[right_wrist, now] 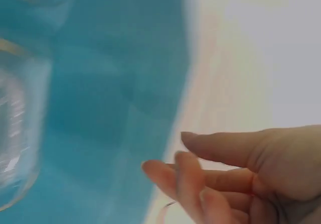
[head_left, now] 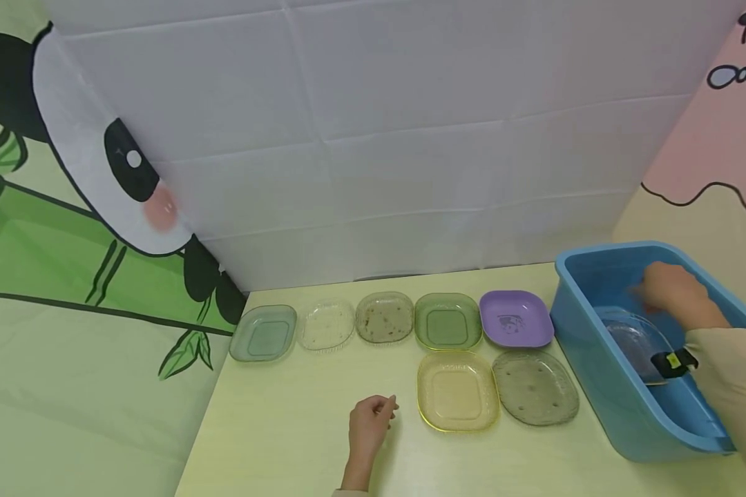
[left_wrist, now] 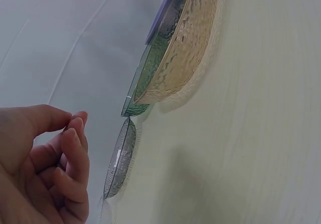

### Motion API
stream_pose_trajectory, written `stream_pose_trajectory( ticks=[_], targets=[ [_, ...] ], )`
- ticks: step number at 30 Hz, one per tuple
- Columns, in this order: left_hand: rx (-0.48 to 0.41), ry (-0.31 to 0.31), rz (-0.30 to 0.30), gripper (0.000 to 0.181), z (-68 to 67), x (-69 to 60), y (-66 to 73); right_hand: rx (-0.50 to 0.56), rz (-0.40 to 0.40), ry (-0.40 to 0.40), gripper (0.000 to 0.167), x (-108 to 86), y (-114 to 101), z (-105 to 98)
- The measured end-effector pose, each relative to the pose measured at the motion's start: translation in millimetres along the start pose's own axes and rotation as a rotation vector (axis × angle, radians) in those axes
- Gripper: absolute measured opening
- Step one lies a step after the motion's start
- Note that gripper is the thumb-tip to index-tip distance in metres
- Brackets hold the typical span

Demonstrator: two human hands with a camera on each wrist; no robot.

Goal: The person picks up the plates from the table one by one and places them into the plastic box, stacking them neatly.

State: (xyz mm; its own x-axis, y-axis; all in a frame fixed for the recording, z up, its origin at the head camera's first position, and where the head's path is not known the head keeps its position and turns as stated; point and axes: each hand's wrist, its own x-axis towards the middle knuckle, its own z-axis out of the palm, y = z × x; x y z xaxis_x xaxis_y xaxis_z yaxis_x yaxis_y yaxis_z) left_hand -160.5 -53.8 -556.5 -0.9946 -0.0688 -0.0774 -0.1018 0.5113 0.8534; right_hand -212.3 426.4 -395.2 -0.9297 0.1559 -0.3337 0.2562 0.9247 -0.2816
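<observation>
My right hand [head_left: 680, 293] is inside the blue basin [head_left: 603, 386], blurred by motion. In the right wrist view its fingers [right_wrist: 188, 179] are loosely bent, with nothing between them and the thumb. Below it in the basin lies a clear plate [head_left: 630, 345] with a thin golden rim. Above the table, my left hand [head_left: 369, 424] hovers in front of the rows of plates, fingers loosely curled and thumb close to the index fingertip; it holds nothing. Closest to it is a square yellow glass plate [head_left: 458, 391], beside a grey-green round-cornered plate [head_left: 534, 388].
A back row holds a pale teal plate [head_left: 264, 333], a clear plate [head_left: 327, 324], a brownish speckled plate [head_left: 385, 317], a green plate [head_left: 449, 322] and a purple plate [head_left: 516, 318]. The basin's tall wall borders the right plates. A printed cloth [head_left: 373, 172] hangs behind the table.
</observation>
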Motion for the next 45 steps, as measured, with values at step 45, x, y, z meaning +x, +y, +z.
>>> stream_pose_trajectory(
  ticks=[45],
  targets=[
    [0.009,-0.06,0.014,0.025,7.9,0.6,1.7,0.451,-0.658,0.842,0.009,-36.4,-163,98]
  ],
)
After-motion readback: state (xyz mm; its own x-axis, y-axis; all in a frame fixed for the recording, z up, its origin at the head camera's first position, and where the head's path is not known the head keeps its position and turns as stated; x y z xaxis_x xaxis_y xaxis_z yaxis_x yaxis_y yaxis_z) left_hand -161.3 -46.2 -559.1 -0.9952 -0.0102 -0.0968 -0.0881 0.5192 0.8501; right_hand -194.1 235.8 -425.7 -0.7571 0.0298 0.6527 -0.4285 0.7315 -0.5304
